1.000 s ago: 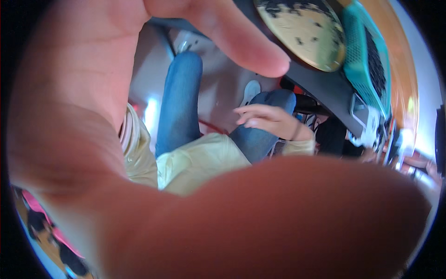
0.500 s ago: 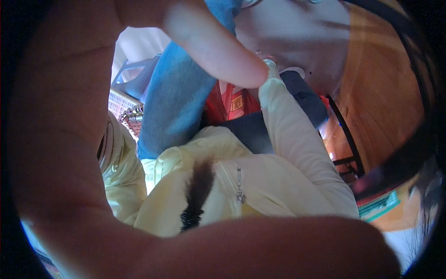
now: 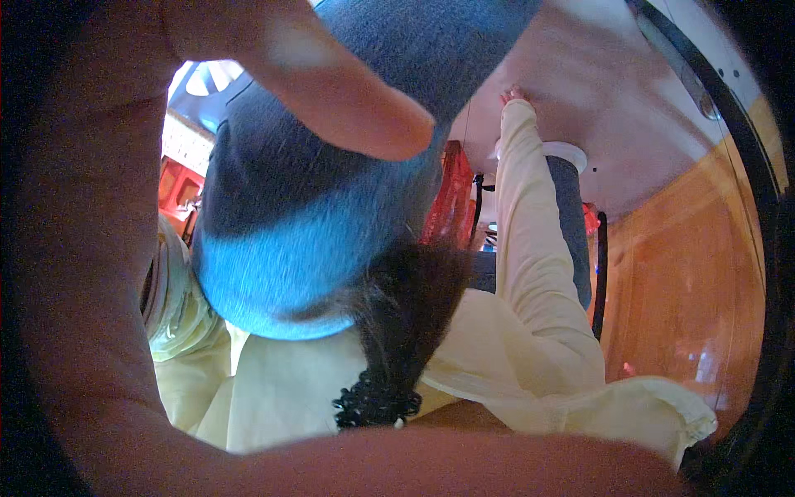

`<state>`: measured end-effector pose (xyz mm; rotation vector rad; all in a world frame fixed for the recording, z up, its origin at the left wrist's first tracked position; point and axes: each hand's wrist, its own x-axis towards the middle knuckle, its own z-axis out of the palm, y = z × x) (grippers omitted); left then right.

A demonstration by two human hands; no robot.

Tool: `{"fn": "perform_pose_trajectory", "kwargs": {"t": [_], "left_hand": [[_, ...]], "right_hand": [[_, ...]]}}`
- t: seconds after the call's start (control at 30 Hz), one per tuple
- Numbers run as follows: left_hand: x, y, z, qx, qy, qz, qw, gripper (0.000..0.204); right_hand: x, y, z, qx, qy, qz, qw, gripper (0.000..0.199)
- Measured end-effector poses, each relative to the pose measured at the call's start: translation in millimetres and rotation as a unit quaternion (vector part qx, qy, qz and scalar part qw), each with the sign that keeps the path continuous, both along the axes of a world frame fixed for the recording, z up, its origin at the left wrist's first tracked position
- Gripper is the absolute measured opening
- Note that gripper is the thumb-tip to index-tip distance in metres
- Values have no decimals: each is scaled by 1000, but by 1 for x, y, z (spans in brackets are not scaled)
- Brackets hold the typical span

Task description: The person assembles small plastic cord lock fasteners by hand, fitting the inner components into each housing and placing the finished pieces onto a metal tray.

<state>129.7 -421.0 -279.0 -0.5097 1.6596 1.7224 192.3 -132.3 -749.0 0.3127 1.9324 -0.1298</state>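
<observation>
The shoe (image 3: 570, 148), which is white, is on the pale floor (image 3: 571, 87), toward the side where a wooden surface (image 3: 679, 273) bounds it. The right hand (image 3: 517, 94) is low over this floor, near the shoe and to its upper left in the view. It appears too small, so I cannot tell if its fingers are loose or closed on something. Its pale yellow sleeve (image 3: 530, 207) runs, wrinkled, along the right leg (image 3: 571, 224), in dark jeans.

The left hand (image 3: 91, 257) is very close to the camera and fills the left and lower parts of the view. One thick finger (image 3: 360, 124) crosses in front of the left leg (image 3: 298, 248), in blue jeans. Most of its grip lies outside the picture, therefore I cannot tell whether this hand grasps anything.

Between the two legs there is a red thing (image 3: 450, 199), partly hidden. Dark hair (image 3: 414, 315) hangs before the yellow jacket (image 3: 290, 381), gathered with a black hair tie (image 3: 377, 404). A dark bar (image 3: 729, 99) curves at the upper right.
</observation>
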Motion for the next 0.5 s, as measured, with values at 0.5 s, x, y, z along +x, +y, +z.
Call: {"fn": "perform_pose_trajectory", "kwargs": {"t": [0.5], "left_hand": [[-27,-23,86,-58,228,63,970,100]], "right_hand": [[8,66,201,-113,25,-12,993,28]]}}
